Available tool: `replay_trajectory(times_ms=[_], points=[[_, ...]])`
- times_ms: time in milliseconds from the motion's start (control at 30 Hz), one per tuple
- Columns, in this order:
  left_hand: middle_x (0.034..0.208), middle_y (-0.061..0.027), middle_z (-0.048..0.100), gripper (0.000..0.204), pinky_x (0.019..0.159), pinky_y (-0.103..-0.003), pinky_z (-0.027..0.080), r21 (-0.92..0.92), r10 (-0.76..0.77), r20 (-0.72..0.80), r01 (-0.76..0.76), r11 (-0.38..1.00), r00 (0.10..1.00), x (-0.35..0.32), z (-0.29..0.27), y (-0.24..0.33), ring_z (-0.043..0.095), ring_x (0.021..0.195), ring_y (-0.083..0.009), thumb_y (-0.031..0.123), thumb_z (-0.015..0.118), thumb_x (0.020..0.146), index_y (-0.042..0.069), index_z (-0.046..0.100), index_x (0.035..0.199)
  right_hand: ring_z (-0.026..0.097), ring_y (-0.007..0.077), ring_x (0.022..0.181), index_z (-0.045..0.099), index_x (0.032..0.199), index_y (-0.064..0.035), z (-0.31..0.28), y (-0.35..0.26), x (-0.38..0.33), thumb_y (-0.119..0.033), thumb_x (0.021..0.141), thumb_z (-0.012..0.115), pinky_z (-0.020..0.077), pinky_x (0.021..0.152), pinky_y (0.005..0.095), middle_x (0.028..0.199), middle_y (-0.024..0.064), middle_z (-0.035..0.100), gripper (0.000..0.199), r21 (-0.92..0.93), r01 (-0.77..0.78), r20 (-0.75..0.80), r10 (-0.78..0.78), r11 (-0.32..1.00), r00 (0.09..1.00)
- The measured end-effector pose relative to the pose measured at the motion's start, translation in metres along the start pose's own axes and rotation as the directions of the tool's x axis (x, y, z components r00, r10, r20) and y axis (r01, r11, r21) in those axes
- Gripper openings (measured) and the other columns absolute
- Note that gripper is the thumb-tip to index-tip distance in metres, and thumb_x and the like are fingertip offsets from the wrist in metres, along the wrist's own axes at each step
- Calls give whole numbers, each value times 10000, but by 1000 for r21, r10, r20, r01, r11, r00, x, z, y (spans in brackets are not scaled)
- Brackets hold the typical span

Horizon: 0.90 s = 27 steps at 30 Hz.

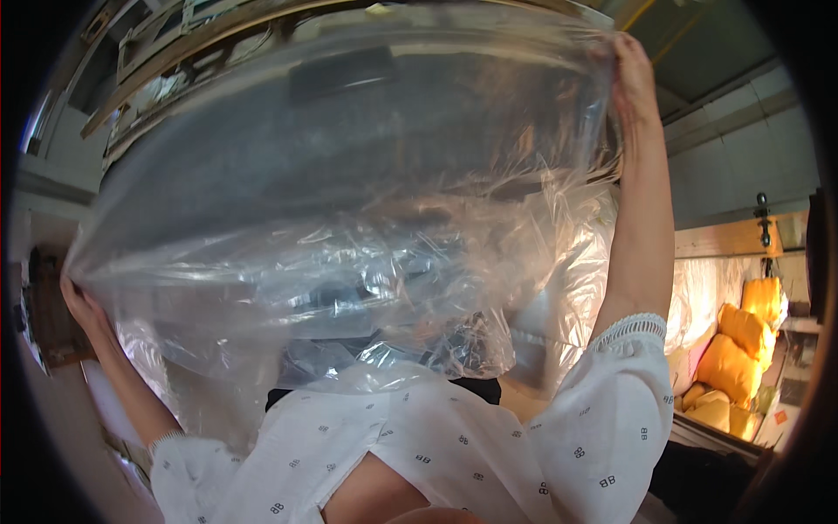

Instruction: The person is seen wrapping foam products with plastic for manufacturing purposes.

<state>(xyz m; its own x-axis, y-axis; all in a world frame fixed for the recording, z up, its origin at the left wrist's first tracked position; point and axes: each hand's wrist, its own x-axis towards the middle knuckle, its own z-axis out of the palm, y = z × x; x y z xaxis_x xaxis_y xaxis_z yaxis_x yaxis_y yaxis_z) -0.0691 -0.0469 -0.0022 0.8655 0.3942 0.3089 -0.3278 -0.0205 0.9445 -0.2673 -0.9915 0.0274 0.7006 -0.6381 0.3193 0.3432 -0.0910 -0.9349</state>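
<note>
A large clear plastic sheet (340,210) is stretched wide between my two raised hands; whether it is a bag or a single layer I cannot tell. My left hand (80,301) is closed on its edge at the far left, lower down. High at the right, my right hand (633,77) grips the opposite corner with the fingers partly behind the film. Creased folds of the plastic hang down to my waist. Through the film shows a dark grey surface with a flat black rectangular piece (342,72) on it.
Wooden slats (188,57) run along the far left behind the sheet. At the right, several yellow-orange bundles (731,365) lie in bright light beyond a wooden beam (729,240). More shiny clear plastic (709,301) hangs beside them. A pale wall (742,131) rises at the right.
</note>
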Motion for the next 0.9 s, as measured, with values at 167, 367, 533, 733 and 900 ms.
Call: replay_trajectory(times_ms=[167,367,533,733,900], points=[[1030,-40,637,308,812,-248,433,710,264,238,-353,609,935,123,54,-74,567,923,-121,297,547,904,56,631,1077,564,159,730,529,934,-31,2,67,-3,-134,892,488,444,706,281,818,59,596,118,-828,100,-165,-411,551,896],[1020,-33,648,439,825,-262,416,620,56,207,-175,765,977,166,83,-150,576,929,-143,452,561,861,77,646,1074,555,204,800,565,922,-24,-7,100,1,-181,862,545,426,765,310,850,79,577,169,-593,92,-149,-222,800,964],[1051,-56,643,496,852,-266,405,702,60,224,-204,682,973,162,156,-157,573,971,-171,510,550,841,97,650,1097,546,212,860,595,917,-7,-17,101,18,-212,859,557,412,810,310,921,107,567,217,-727,78,-105,-222,683,969],[1064,-68,638,549,892,-278,382,774,23,223,-191,604,975,190,169,-159,568,1004,-191,577,526,818,134,645,1120,550,234,835,599,926,14,-7,106,30,-256,850,570,422,794,320,905,132,570,281,-807,80,-87,-253,584,964],[1051,-95,637,576,872,-290,390,705,47,317,-268,656,947,194,184,-166,570,991,-198,576,566,779,86,659,1069,513,234,818,578,920,20,-5,95,25,-286,815,605,413,780,328,914,142,530,324,-846,42,-114,-257,531,960]])
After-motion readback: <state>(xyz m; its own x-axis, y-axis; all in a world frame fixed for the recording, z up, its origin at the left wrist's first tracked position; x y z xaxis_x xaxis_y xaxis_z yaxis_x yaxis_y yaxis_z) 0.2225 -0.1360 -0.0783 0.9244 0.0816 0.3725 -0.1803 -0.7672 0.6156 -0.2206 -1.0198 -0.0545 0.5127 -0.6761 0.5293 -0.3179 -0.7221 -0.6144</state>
